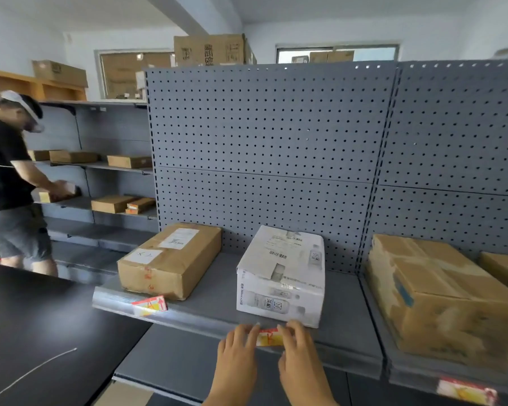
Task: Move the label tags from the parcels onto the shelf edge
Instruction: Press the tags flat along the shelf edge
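A red, white and yellow label tag [269,337] lies against the front edge of the grey shelf [206,316], just below the white parcel [282,276]. My left hand [237,351] presses its left end and my right hand [298,351] presses its right end, fingers flat on the tag. Another tag [149,306] sits on the shelf edge in front of the brown parcel [170,259]. A third tag [467,391] is on the edge of the neighbouring shelf, below a large brown box [440,300].
Grey pegboard [264,148] backs the shelf. A dark table [35,332] stands at the left. Another person [9,183] in a black shirt handles a box at the far-left shelves, which hold several flat brown parcels. A lower shelf [170,364] sits under my hands.
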